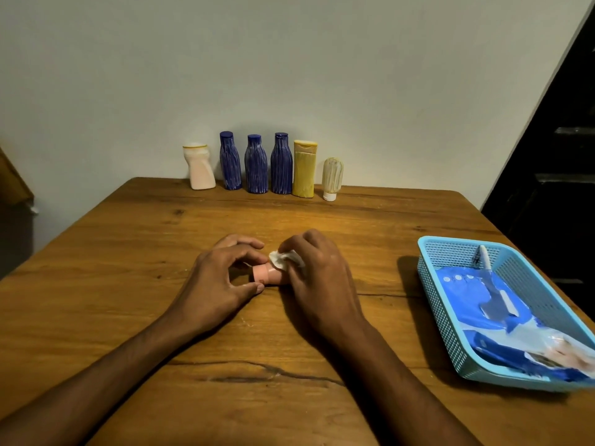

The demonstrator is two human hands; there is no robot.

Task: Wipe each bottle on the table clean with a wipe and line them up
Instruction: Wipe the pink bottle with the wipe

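A small pink bottle (269,275) lies on its side on the wooden table (128,284), between my hands. My left hand (219,278) pinches its cap end with thumb and curled fingers. My right hand (317,272) covers the bottle's other end and holds a crumpled white wipe (283,259) against it. Along the far edge stands a row of bottles: a white one (199,167), three blue ribbed ones (230,162) (256,165) (281,165), a yellow one (304,169) and a small clear one (332,179) standing on its white cap.
A light blue plastic basket (450,317) sits at the table's right edge, holding a blue wipes pack (492,304) and a white pen-like item (483,257). A dark doorway lies beyond the table's right side. The wall stands directly behind the bottle row.
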